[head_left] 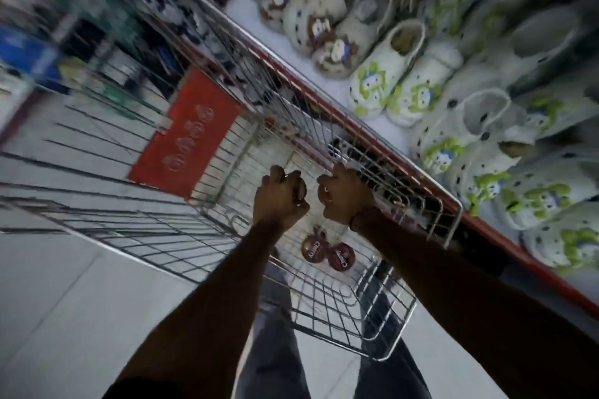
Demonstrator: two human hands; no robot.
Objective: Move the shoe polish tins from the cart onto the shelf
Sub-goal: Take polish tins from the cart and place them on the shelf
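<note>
At the far left the background is blurred; packaged goods show there only as smears of colour. A wire cart (pixel 201 236) fills the middle, with a red panel (pixel 188 136) at its far end. Over the basket, the left hand (pixel 280 197) is curled closed around a round tin (pixel 299 193), of which only a dark edge shows between the fingers. Just beside it, the right hand (pixel 342 196) is also closed on a tin (pixel 324 194), its reddish face peeking out at the thumb side. Below the hands, two more tins (pixel 329 253) lie flat on the basket floor, touching each other, red-brown lids up. To the right, touching the cart's side, runs a shelf (pixel 398 136) with a red front edge, lined with white clogs (pixel 398 84) bearing green figures. Legs in dark trousers (pixel 275 359) show beneath the basket.
</note>
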